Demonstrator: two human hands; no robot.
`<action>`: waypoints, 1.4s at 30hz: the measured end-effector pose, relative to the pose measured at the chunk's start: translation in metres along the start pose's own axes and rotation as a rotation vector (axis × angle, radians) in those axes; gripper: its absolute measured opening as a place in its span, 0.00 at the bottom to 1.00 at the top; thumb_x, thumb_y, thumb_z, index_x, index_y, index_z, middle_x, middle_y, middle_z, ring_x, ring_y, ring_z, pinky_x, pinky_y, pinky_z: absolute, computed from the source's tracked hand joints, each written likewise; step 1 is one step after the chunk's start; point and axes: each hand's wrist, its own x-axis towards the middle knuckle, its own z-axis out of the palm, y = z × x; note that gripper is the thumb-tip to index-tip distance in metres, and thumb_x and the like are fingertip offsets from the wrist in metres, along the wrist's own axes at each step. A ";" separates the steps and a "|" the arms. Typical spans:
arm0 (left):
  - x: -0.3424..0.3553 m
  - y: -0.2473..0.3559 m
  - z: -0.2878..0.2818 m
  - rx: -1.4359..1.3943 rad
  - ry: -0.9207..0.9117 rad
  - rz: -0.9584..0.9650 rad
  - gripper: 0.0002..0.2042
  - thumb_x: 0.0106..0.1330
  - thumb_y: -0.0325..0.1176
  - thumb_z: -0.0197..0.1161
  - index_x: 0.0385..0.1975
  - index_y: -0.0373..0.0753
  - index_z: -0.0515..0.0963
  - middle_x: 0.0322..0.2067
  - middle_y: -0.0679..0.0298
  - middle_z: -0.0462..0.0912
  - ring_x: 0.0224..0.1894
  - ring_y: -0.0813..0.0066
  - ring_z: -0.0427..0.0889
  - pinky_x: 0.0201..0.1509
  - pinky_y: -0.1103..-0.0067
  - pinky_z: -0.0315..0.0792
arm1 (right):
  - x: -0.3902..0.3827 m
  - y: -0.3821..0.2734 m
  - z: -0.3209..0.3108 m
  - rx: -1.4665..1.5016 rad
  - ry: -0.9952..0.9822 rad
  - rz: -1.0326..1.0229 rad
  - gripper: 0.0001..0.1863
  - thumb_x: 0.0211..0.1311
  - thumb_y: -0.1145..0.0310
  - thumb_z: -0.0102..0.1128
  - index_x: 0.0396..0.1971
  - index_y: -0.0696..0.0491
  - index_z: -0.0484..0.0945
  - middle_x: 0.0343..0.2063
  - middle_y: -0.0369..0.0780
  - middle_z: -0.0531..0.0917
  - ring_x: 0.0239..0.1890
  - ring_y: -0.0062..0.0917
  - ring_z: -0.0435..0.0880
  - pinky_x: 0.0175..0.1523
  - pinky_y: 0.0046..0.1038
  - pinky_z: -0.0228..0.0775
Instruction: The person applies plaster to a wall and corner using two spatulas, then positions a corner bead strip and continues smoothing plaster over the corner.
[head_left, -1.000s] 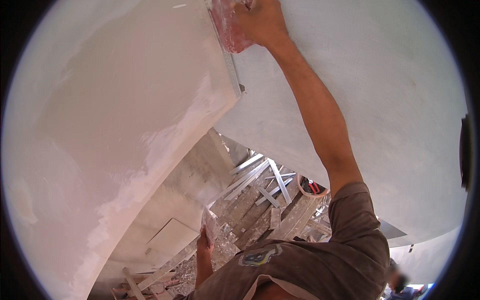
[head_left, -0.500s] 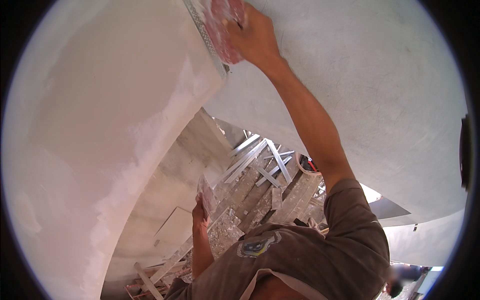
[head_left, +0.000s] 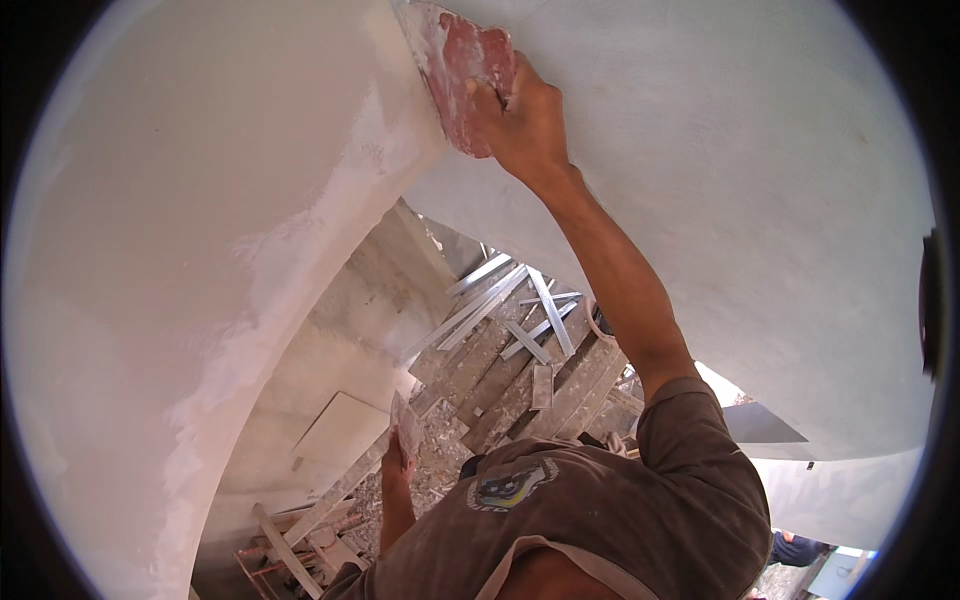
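High at the top, my right hand is closed around a broad red plaster scraper smeared with white plaster. The scraper lies along the edge where the smooth pinkish-white panel on the left meets the grey surface on the right. Paler, wet-looking plaster runs in a ragged band beside the panel's curved edge. Lower down, near my body, my left hand grips a second plaster-coated scraper, held with its blade up. Its fingers are partly hidden.
Below are dusty wooden planks strewn with debris. Several silver metal profiles lie crossed on them. A flat board leans at the lower left, near timber pieces. Someone in dark clothing is partly visible at the lower right.
My right hand and scraper have moved slightly down and right along the edge. The dotted metal strip seen beside the scraper before no longer shows clearly. My left hand and scraper sit lower in view.
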 end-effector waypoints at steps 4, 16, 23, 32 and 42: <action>-0.003 -0.002 -0.002 0.080 0.131 -0.030 0.25 0.72 0.50 0.54 0.59 0.36 0.72 0.56 0.63 0.78 0.53 0.74 0.78 0.42 0.80 0.73 | 0.002 -0.001 -0.001 -0.022 0.058 -0.018 0.16 0.60 0.69 0.60 0.45 0.63 0.76 0.28 0.47 0.85 0.28 0.28 0.85 0.37 0.30 0.75; 0.031 0.076 0.092 -0.018 -0.428 0.126 0.27 0.73 0.51 0.52 0.64 0.37 0.67 0.63 0.63 0.71 0.58 0.70 0.74 0.53 0.77 0.69 | -0.007 -0.007 -0.029 -0.010 0.057 0.008 0.17 0.61 0.68 0.59 0.47 0.63 0.75 0.28 0.49 0.84 0.27 0.30 0.84 0.36 0.29 0.75; -0.010 0.037 0.087 0.209 -0.090 -0.046 0.30 0.68 0.57 0.57 0.62 0.43 0.70 0.62 0.67 0.70 0.55 0.73 0.70 0.44 0.78 0.67 | -0.017 0.019 -0.014 -0.015 0.054 -0.033 0.16 0.62 0.70 0.59 0.46 0.64 0.75 0.24 0.49 0.83 0.24 0.30 0.84 0.32 0.29 0.74; 0.031 -0.007 0.023 0.088 -0.001 -0.052 0.22 0.69 0.54 0.58 0.51 0.43 0.78 0.47 0.69 0.81 0.45 0.79 0.76 0.34 0.80 0.69 | -0.008 0.020 0.000 -0.095 0.095 -0.127 0.14 0.61 0.72 0.58 0.43 0.64 0.74 0.20 0.50 0.81 0.21 0.40 0.83 0.29 0.34 0.73; 0.001 0.017 0.097 0.206 -0.093 -0.039 0.24 0.72 0.53 0.53 0.59 0.42 0.73 0.55 0.67 0.78 0.50 0.74 0.77 0.39 0.78 0.71 | 0.010 0.000 -0.025 -0.081 0.096 -0.074 0.14 0.60 0.76 0.55 0.44 0.66 0.71 0.21 0.53 0.80 0.24 0.45 0.83 0.32 0.37 0.74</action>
